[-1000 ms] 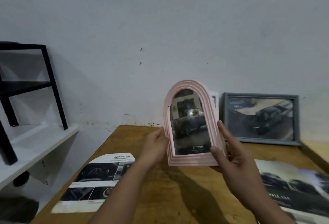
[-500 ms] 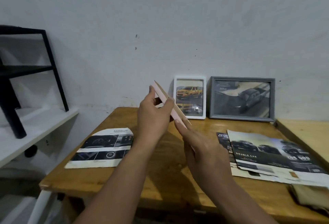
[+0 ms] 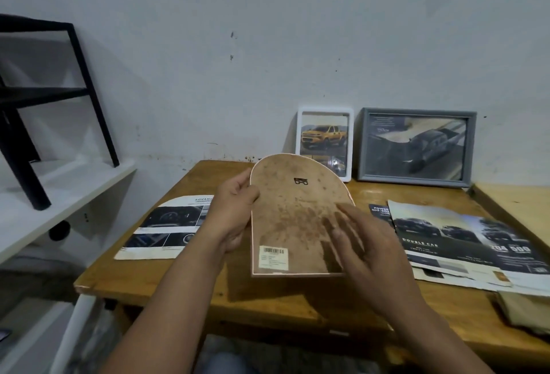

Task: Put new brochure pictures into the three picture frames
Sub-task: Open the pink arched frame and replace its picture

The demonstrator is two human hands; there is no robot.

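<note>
While gripped at its left edge by the left hand (image 3: 235, 213), fingers curled round that edge with the thumb over the back, arched pink frame (image 3: 297, 219) held face down above the wooden surface (image 3: 190, 281), brown stained backing board turned up toward the camera. Arched end pointing away toward the wall, straight end nearest the body, long axis running near to far. Small metal hanger (image 3: 300, 181) near the arch, barcode sticker (image 3: 274, 257) near the lower left corner. Right hand (image 3: 364, 250) blurred, fingers (image 3: 342, 219) spread and roughly straight over the right part of the backing; contact impossible to judge. Both forearms reaching in from below. Leaning against the wall behind: white frame (image 3: 326, 111) with a yellow truck picture, and beside it grey frame (image 3: 416, 112) with a dark car picture. Lying flat on the surface: one brochure (image 3: 169, 225) at left, several brochure pages (image 3: 464, 239) at right.
</note>
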